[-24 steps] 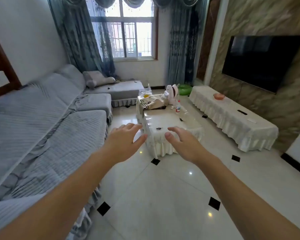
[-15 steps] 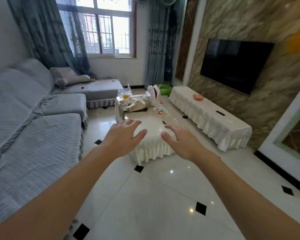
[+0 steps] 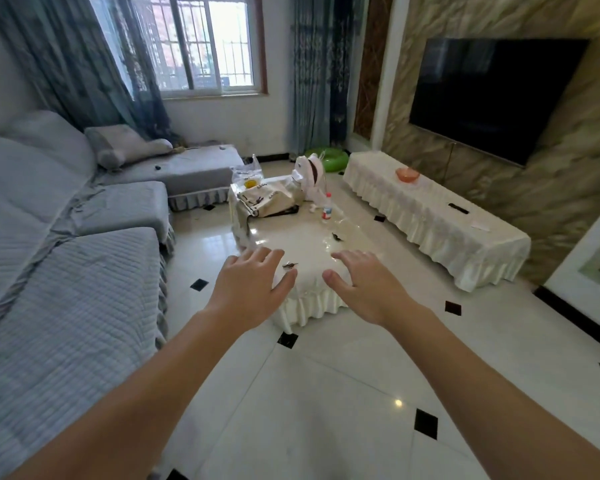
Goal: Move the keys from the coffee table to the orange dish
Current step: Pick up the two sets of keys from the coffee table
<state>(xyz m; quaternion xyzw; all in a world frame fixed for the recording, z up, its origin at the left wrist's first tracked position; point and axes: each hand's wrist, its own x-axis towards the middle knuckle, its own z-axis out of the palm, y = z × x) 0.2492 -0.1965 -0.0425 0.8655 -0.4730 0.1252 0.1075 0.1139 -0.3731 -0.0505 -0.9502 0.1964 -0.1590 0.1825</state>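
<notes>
A small dark bunch of keys (image 3: 290,265) lies near the front edge of the white-draped coffee table (image 3: 312,299). A second small dark item (image 3: 336,237) lies further back on the tabletop. The orange dish (image 3: 407,174) sits on the long white-covered TV bench (image 3: 465,244) at the right, below the wall TV. My left hand (image 3: 253,289) and my right hand (image 3: 364,289) are stretched out in front of me, fingers spread, holding nothing. They hover on either side of the keys, short of the table.
A grey sofa (image 3: 66,265) runs along the left. At the table's far end stand a bag (image 3: 271,202), a small bottle (image 3: 327,211) and a white fan (image 3: 309,174). A remote (image 3: 458,208) and a paper (image 3: 480,225) lie on the bench. Tiled floor separates table and bench.
The view has moved closer to the coffee table and turned right. The keys now show between my two outstretched hands. Both hands stay open and empty.
</notes>
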